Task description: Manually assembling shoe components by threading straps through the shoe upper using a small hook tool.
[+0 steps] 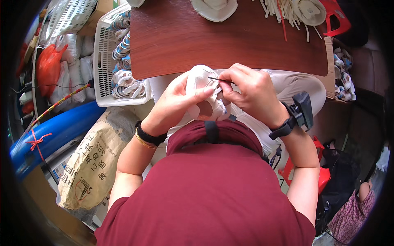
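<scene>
Above my lap, at the near edge of the table, my left hand (174,98) grips a small white shoe upper (200,76) with cut-out openings, its thumb laid across the side. In a pinch of thumb and fingers, my right hand (253,88) holds a thin dark pointed tool (213,78). The tool's tip reaches the straps of the upper. Whether it goes through the material I cannot tell. My right fingers also lie close against the upper, hiding part of it.
Across the front spans a red-brown table (205,41), with white shoe pieces (217,10) and pale strips (283,12) at its far edge. A white basket (100,61) of shoe parts stands left, near a paper sack (98,160) and blue roll (57,131). Boxed shoes (345,78) are right.
</scene>
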A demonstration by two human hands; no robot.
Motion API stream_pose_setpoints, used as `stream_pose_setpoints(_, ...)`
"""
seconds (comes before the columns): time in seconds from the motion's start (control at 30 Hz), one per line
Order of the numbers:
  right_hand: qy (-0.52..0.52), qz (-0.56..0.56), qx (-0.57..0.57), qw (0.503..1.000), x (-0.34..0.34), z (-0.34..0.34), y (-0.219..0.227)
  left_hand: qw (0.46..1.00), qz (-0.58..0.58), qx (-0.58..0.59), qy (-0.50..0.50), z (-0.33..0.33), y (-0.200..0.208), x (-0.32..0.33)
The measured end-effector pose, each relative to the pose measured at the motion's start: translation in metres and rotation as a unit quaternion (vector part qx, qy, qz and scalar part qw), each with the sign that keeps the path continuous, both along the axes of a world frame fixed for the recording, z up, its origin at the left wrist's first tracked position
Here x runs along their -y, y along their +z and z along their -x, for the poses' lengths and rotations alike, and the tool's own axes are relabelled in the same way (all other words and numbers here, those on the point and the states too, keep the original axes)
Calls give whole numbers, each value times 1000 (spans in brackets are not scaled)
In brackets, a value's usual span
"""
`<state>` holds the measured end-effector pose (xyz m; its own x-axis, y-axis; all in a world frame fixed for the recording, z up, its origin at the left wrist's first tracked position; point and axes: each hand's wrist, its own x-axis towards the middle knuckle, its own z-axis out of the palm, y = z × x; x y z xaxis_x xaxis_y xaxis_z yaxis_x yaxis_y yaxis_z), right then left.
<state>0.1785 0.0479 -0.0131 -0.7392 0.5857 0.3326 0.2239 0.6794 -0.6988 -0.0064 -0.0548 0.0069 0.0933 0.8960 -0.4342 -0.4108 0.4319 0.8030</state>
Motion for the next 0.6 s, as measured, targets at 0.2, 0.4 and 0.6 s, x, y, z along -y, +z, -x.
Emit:
stream_pose_setpoints(0.2,-75,63,-75,992,6,3,-1,1000,-7,13,2,-10,8,3)
stream_pose_setpoints(0.4,-37,160,-74,984,7,2,-6,1000,29,8,8,-3,-3,6)
stream_pose_setpoints(0.6,-2,265,-98,959,1,-2,-2,999,30,27,28,-14,7,5)
